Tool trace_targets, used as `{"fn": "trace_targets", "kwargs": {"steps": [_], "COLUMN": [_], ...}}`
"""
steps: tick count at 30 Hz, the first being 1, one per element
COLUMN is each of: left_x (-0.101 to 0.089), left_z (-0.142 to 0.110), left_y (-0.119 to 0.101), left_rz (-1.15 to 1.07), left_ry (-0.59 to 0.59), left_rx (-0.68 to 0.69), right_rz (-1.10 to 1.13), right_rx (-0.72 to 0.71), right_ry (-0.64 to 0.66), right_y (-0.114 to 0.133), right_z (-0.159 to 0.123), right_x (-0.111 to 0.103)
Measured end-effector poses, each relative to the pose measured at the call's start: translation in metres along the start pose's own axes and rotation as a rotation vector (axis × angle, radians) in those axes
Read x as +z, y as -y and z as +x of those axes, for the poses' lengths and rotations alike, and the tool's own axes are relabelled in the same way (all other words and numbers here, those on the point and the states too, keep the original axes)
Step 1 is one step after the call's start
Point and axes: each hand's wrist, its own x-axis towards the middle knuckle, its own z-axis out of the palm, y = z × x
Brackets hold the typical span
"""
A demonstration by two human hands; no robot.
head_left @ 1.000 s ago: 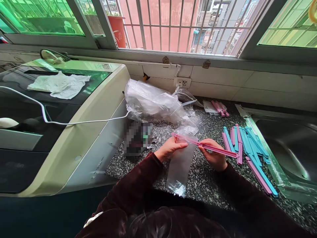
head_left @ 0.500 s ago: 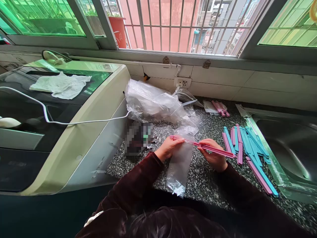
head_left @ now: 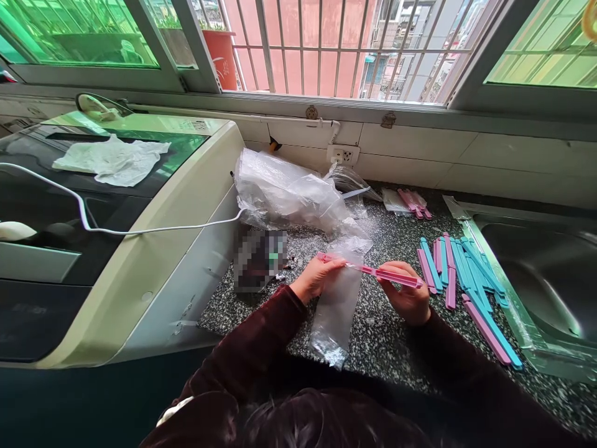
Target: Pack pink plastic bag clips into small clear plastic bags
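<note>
In the middle of the counter, my left hand [head_left: 311, 281] pinches the left end of a pink bag sealing clip [head_left: 400, 276], together with the edge of a clear plastic bag [head_left: 333, 320]. The bag hangs down toward me, its upper edge crumpled above the clip. My right hand [head_left: 409, 300] is closed round the clip's right part, thumb and fingers gripping it. The clip runs across the bag, tilted slightly down to the right. Pink and blue sealing clips [head_left: 466, 267] lie loose right of my right hand.
A large crumpled plastic wrapping [head_left: 289, 190] lies behind my hands. Left stands a washing machine [head_left: 196, 205] with a white cloth [head_left: 114, 158] and a white cable [head_left: 186, 227]. A sink [head_left: 550, 274] borders the right. A small pack of pink clips [head_left: 407, 204] sits by the wall.
The right part of the pink clip has slid left, so its far end now stops near my right fingers. My left hand has hardly moved and keeps its pinch.
</note>
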Motion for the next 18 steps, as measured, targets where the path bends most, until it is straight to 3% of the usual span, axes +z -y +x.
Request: {"fn": "trace_targets", "kwargs": {"steps": [18], "left_x": [-0.0002], "left_z": [0.0024], "left_y": [0.0064], "left_rz": [0.086], "left_ry": [0.007], "left_rx": [0.036], "right_rz": [0.002], "right_rx": [-0.007], "right_ry": [0.064], "right_y": [0.0050], "right_z": [0.0032], "right_x": [0.0028]}}
